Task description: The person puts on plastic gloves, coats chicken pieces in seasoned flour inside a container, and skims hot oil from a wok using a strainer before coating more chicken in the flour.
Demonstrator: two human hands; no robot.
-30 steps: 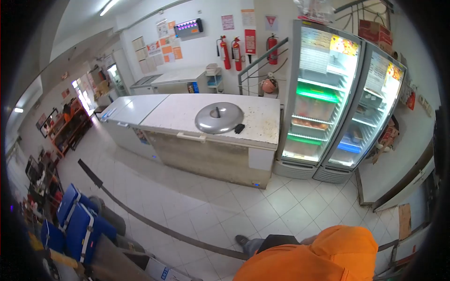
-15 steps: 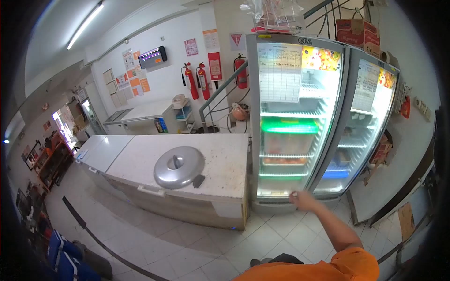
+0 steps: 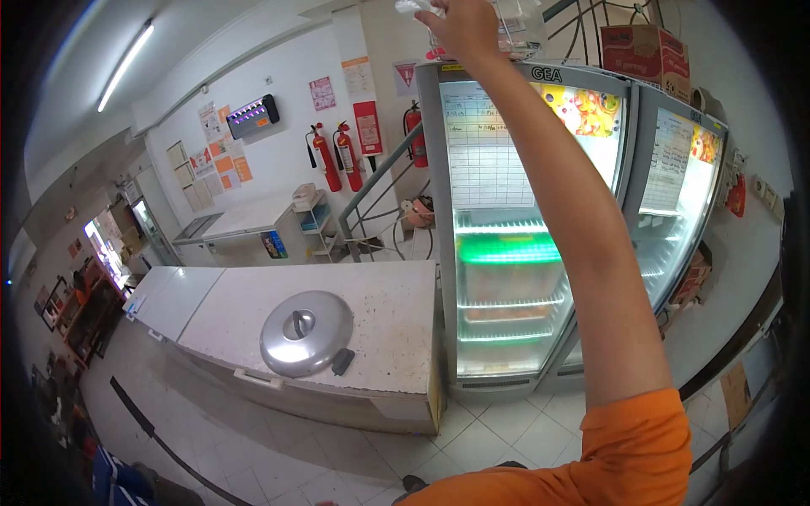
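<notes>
My right hand [image 3: 460, 29] is raised to the top of the near glass-door fridge [image 3: 498, 295]. Its fingers are closed on thin, whitish plastic [image 3: 415, 7], which looks like part of a plastic bag and is cut off by the upper edge. Beside the hand, on the fridge top, sits a wire rack or basket [image 3: 515, 38] with plastic and reddish items, partly hidden by my arm. Of my left hand only a small skin-coloured sliver [image 3: 325, 503] seems to show at the bottom edge; its fingers cannot be made out.
A long chest freezer [image 3: 219, 329] stands to the left, bearing a round metal lid [image 3: 306, 334] and a small dark object [image 3: 342, 362]. A second lit fridge [image 3: 675, 177] adjoins the first, with a cardboard box [image 3: 643, 59] above. Fire extinguishers [image 3: 324, 158] and a stair railing [image 3: 380, 190] are behind.
My right hand has risen from low in front of the fridge door to the fridge top and closed on the plastic. The view has shifted slightly, and my arm now crosses the fridge.
</notes>
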